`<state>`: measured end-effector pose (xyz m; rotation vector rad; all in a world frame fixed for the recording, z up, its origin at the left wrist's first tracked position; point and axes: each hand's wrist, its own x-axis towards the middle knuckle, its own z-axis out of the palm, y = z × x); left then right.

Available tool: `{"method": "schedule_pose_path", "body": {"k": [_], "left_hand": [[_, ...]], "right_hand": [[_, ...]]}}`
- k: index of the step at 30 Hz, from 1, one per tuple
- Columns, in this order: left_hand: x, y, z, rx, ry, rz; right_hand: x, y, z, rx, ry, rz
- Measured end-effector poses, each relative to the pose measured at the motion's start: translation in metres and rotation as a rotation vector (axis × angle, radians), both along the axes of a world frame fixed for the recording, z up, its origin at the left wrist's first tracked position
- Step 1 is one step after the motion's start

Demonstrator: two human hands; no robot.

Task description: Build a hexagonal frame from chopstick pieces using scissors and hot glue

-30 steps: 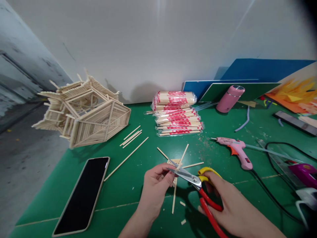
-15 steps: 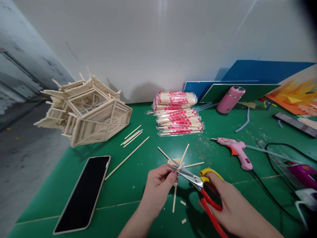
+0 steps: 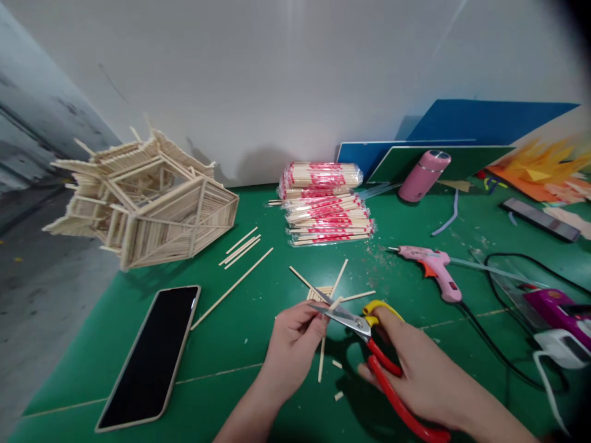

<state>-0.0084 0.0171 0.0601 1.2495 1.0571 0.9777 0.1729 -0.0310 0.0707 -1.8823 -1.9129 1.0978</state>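
My left hand (image 3: 295,338) pinches a short wooden stick (image 3: 336,303) between thumb and fingers. In my right hand (image 3: 410,363) is a pair of scissors (image 3: 353,321) with red and yellow handles. Its blades are parted around the stick, close to my left fingertips. Beneath and behind the hands lies a flat star-like piece of wooden sticks (image 3: 322,293), its middle partly hidden by my left hand. Two cut-off stick ends (image 3: 338,365) rest on the green table (image 3: 240,394) below the blades.
A large stick-built model (image 3: 170,209) stands at left, with a phone (image 3: 150,357) before it. Several loose sticks (image 3: 242,249) lie nearby. Wrapped chopsticks (image 3: 325,212) are piled at the back. To the right are a pink glue gun (image 3: 434,267), its cord and a pink bottle (image 3: 425,177).
The scissor blades have closed slightly around the stick, and the red handles sit a little differently in my right hand. The whole view has shifted slightly.
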Motion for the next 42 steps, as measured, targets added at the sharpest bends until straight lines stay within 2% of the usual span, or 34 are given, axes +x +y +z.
{"method": "schedule_pose_path", "body": {"k": [11,20,24,29,32,42], "left_hand": [[-0.003,0.002,-0.001,-0.012,0.038,0.041],[0.002,0.002,0.004,-0.009,0.012,0.096],[0.004,0.0,-0.001,-0.005,0.013,0.113],[0.0,-0.002,-0.008,0.181,0.155,0.114],[-0.003,0.0,-0.006,0.228,0.141,0.087],[-0.005,0.002,-0.003,-0.007,0.012,-0.055]], "right_hand": [[0.001,0.008,-0.001,0.027,-0.002,0.056],[-0.006,0.006,-0.004,-0.008,0.048,-0.021],[-0.009,0.006,-0.007,-0.006,0.051,-0.042],[-0.011,0.005,-0.009,0.012,0.038,-0.033],[-0.01,0.005,-0.008,0.034,0.021,-0.017],[-0.003,0.005,-0.003,0.007,0.06,0.031]]}}
